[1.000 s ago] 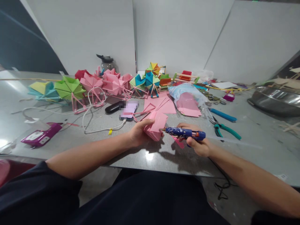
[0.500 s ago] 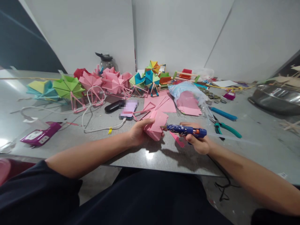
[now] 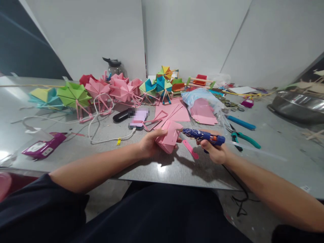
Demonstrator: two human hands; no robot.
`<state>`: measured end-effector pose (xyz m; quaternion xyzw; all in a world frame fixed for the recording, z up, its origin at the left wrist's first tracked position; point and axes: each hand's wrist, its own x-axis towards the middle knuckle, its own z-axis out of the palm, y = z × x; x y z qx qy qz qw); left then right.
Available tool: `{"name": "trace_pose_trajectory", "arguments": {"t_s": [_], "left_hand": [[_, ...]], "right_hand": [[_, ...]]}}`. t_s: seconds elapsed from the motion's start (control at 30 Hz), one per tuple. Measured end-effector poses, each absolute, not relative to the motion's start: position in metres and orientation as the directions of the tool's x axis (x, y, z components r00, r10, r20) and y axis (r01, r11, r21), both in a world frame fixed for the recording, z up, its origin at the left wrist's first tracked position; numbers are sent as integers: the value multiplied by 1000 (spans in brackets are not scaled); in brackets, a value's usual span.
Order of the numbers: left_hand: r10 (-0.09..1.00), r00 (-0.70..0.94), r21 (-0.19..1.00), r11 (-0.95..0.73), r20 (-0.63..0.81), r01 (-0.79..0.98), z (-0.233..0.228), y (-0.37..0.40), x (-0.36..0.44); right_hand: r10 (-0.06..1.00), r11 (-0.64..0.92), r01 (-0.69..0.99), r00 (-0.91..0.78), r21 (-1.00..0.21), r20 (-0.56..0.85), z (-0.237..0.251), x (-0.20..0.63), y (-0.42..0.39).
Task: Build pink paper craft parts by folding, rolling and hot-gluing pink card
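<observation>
My left hand (image 3: 150, 143) is closed around a folded pink paper piece (image 3: 169, 136), thumb on top and fingertips showing at its right side. In my right hand (image 3: 214, 152) is a dark blue hot glue gun (image 3: 201, 135), gripped by its handle. Its metal tip is at the upper right part of the pink paper; whether it touches cannot be made out. A clear glue stick (image 3: 258, 151) sticks out behind the gun. Below the nozzle, a bright pink flat stick (image 3: 190, 149) lies on the table.
Pliers with teal handles (image 3: 244, 139) and a blue cutter (image 3: 241, 122) lie to the right. Pink sheets (image 3: 174, 109), a phone (image 3: 139, 118) and a plastic bag (image 3: 199, 98) lie beyond my hands. Several paper wheels (image 3: 76, 95) line the back. A metal bowl (image 3: 296, 108) stands far right.
The glue gun has shifted slightly right and its tip has risen along the paper. The pink paper has turned a little, and the bright pink stick shows more fully.
</observation>
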<state>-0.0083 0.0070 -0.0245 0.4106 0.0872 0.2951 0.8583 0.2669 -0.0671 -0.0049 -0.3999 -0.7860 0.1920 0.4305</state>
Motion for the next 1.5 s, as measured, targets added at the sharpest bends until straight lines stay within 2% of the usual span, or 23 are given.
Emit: {"name": "trace_pose_trajectory", "arguments": {"t_s": [0.1,0.4,0.67,0.77,0.93,1.5], "left_hand": [[576,809,777,453,119,-437,-22,6,-8],[636,767,778,440,82,-448,-13,5,-7],[764,640,711,497,-85,-498,-21,17,-14],[789,601,683,510,-128,-523,-16,16,-13],[798,577,676,522,-172,-521,-12,11,-11],[784,614,679,502,-95,-536,-15,4,-5]], "right_hand": [[759,648,454,-315,-611,570,-4,265,-67],[738,671,460,-337,-582,584,-2,261,-66],[647,749,414,-287,-517,707,-8,257,-69],[629,776,364,-381,-515,678,-8,252,-73],[651,754,314,-473,-577,593,-9,244,-76],[669,739,355,-494,-573,556,-14,238,-72]]}}
